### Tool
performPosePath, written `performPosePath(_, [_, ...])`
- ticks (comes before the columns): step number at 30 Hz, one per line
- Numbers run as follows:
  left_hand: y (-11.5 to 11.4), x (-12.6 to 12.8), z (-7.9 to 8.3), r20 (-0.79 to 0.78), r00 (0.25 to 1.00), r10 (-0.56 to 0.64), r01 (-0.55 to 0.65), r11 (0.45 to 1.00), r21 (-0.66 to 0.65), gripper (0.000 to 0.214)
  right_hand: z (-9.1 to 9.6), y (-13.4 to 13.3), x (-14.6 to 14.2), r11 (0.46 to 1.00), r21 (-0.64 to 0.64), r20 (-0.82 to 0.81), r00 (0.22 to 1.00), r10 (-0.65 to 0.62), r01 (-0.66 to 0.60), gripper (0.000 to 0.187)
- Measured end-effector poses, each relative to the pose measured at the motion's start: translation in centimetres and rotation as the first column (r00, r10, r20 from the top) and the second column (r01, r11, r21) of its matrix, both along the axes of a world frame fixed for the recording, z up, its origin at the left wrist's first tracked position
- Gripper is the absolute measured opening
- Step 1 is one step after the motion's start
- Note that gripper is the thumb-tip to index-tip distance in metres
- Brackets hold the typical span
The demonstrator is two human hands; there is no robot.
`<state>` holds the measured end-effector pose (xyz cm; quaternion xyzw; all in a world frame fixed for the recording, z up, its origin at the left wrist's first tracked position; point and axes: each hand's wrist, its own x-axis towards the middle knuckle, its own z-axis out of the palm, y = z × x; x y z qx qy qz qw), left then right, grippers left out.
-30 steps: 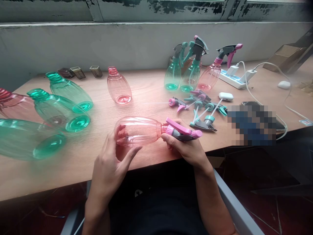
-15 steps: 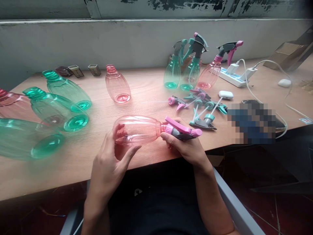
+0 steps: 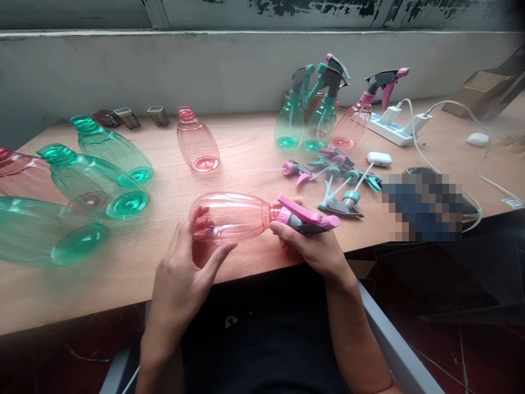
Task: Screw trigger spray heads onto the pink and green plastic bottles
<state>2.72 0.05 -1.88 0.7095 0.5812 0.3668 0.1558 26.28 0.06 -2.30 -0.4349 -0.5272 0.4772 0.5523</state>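
Note:
A clear pink spray bottle (image 3: pixel 233 216) lies sideways between my hands near the table's front edge, its neck pointing right. My left hand (image 3: pixel 188 262) is curled around its base end, fingers behind and thumb in front. At the neck, my right hand (image 3: pixel 314 246) is closed on the spray head (image 3: pixel 303 214), which is grey with a pink trigger and pink nozzle. Some of the right fingers are hidden behind it. Beyond my right hand lies a pile of loose spray heads (image 3: pixel 340 180), pink, teal and grey, with thin white tubes.
Green bottles (image 3: pixel 123 148) without heads stand at the left, partly blurred, and a headless pink bottle (image 3: pixel 199 142) stands mid-table. Bottles with heads (image 3: pixel 289 123) stand at the back. A power strip (image 3: pixel 394 129), white earbud case (image 3: pixel 379 159) and cables are on the right.

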Motion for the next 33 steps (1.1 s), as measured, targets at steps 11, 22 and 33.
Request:
performPosePath(11, [-0.24,-0.23,0.08,0.01,1.0,0.008,-0.008,1.0,-0.012,0.077,0.08,0.03,-0.05,1.0,-0.006,-0.01,1.0,0.0,0.0,0.038])
performPosePath(22, [-0.14,-0.2,-0.05,0.001,1.0,0.005,-0.005,1.0,0.004,0.075,-0.19,0.07,0.0,1.0,0.006,-0.003,1.0,-0.003,0.003,0.04])
performPosePath(33, [-0.2,-0.14,0.06,0.018,1.0,-0.007,0.007,1.0,-0.001,0.076,-0.06,0.07,-0.02,1.0,-0.005,0.012,1.0,-0.011,0.011,0.043])
